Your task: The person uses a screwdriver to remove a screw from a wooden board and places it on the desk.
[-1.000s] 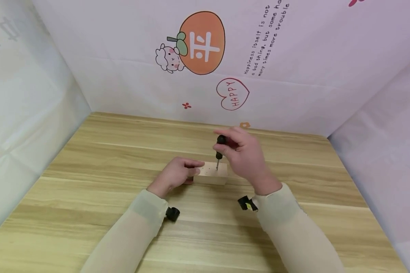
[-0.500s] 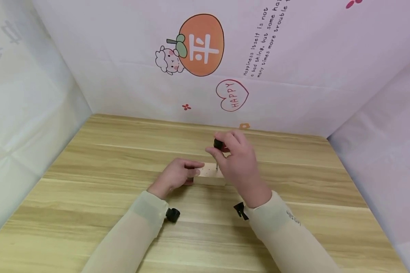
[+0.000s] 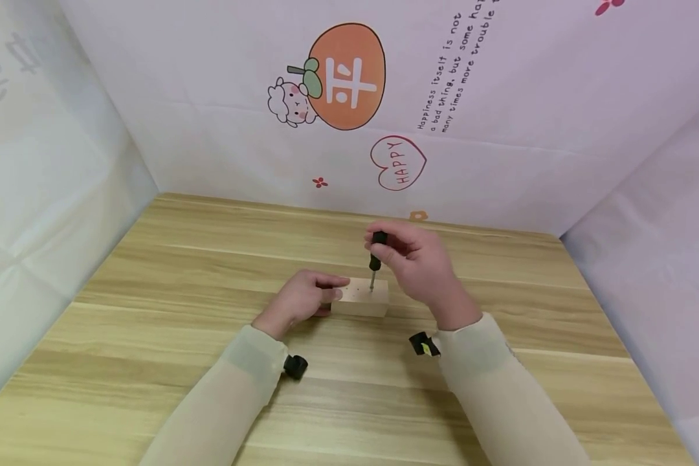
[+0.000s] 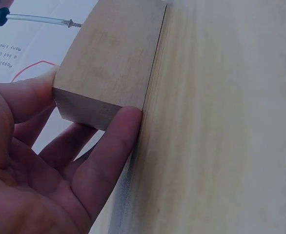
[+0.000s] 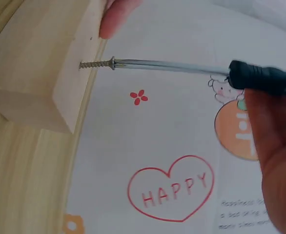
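Swung the right hand (image 3: pixel 424 265) back to the right, after leaning in over the wooden block (image 3: pixel 358 307) half a second ago. Brought more of the screwdriver (image 3: pixel 375 262) into sight, dark handle (image 3: pixel 379 238) and metal rod (image 3: pixel 373 279). Uncovered the block's right end. Carried the black wrist camera (image 3: pixel 421 343) along the same way.

The block (image 3: pixel 359 308) was pale — the screwdriver (image 3: pixel 375 264) above it dark-handled, silver-shafted; the surface (image 3: pixel 349 408) beneath it streaked yellow-brown — the backdrop (image 3: pixel 210 142) behind it whitish, printed with an orange fruit (image 3: pixel 366 68) and red heart (image 3: pixel 399 163).
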Motion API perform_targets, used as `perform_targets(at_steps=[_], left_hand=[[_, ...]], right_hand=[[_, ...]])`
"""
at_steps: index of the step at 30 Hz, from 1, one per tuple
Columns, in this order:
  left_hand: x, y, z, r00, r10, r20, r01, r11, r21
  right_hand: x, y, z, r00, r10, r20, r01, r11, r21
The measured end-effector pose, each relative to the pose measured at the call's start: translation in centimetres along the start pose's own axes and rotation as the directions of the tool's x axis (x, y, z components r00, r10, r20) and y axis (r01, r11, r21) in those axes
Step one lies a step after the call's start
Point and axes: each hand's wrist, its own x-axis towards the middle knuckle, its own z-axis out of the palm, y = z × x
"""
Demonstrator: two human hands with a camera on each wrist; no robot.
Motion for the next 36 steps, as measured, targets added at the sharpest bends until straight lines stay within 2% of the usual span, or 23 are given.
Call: perform_targets(at_steps=[2, 4, 6, 8, 11, 14, 18, 19, 21, 24, 26, 29, 31, 33, 36], left_hand=[[0.0, -0.1, 0.0, 1.000, 0.004, 0.002, -0.004, 1.000, 0.004], [0.0, -0.1, -0.1, 1.000, 0.006, 0.002, -0.006, 1.000, 0.003], [0.1, -0.2, -0.1, 1.000, 0.006, 0.001, -0.006, 1.000, -0.003], [0.1, -0.3, -0.1, 1.000, 0.010, 0.001, -0.010, 1.000, -0.010], [0.1, -0.3, -0.1, 1.000, 0.009, 0.003, -0.009, 1.000, -0.016], [0.1, -0.2, -0.2, 1.000, 0.008, 0.005, -0.008, 1.000, -0.017], [0.1, -0.2, -0.2, 1.000, 0.002, 0.001, -0.002, 1.000, -0.017], [0.1, -0.2, -0.2, 1.000, 0.001, 0.000, -0.001, 1.000, -0.016], [0.1, -0.2, -0.2, 1.000, 0.002, 0.001, -0.001, 1.000, -0.014], [0.0, -0.1, -0.2, 1.000, 0.002, 0.003, -0.002, 1.000, -0.011], [0.0, -0.1, -0.1, 1.000, 0.005, 0.002, -0.005, 1.000, -0.012], [0.0, -0.1, -0.1, 1.000, 0.008, 0.000, -0.008, 1.000, -0.012], [0.1, -0.1, -0.1, 1.000, 0.006, 0.002, -0.006, 1.000, -0.012], [0.1, -0.1, -0.2, 1.000, 0.006, 0.001, -0.006, 1.000, -0.012], [0.2, -0.1, 0.0, 1.000, 0.004, 0.000, -0.004, 1.000, -0.010]], right_hand=[[-0.1, 0.0, 0.4, 0.995, -0.090, -0.034, 0.083, 0.984, -0.160], [-0.1, -0.2, 1.0, 0.981, -0.180, -0.068, 0.151, 0.941, -0.302], [-0.1, -0.5, 1.5, 0.970, -0.221, -0.103, 0.172, 0.919, -0.355], [-0.1, -0.7, 1.8, 0.968, -0.211, -0.133, 0.154, 0.926, -0.344], [0.1, -0.8, 1.7, 0.978, -0.153, -0.140, 0.109, 0.953, -0.283], [0.2, -0.7, 1.1, 0.996, -0.077, -0.054, 0.071, 0.991, -0.114], [0.4, -0.4, 0.2, 0.997, -0.021, 0.068, 0.016, 0.997, 0.080], [0.4, -0.3, 0.1, 0.997, -0.024, 0.071, 0.019, 0.997, 0.069], [0.4, -0.4, 0.1, 0.997, -0.057, 0.047, 0.058, 0.998, -0.032], [0.3, -0.5, 0.5, 0.995, -0.097, -0.025, 0.090, 0.975, -0.202], [0.2, -0.7, 0.9, 0.992, -0.106, -0.075, 0.083, 0.962, -0.261], [0.2, -0.7, 1.3, 0.987, -0.090, -0.135, 0.053, 0.965, -0.255], [0.2, -0.6, 1.3, 0.986, -0.097, -0.135, 0.060, 0.965, -0.255], [0.3, -0.5, 1.0, 0.990, -0.104, -0.100, 0.076, 0.966, -0.245], [0.3, -0.3, 0.3, 0.998, -0.061, -0.013, 0.059, 0.986, -0.158]])
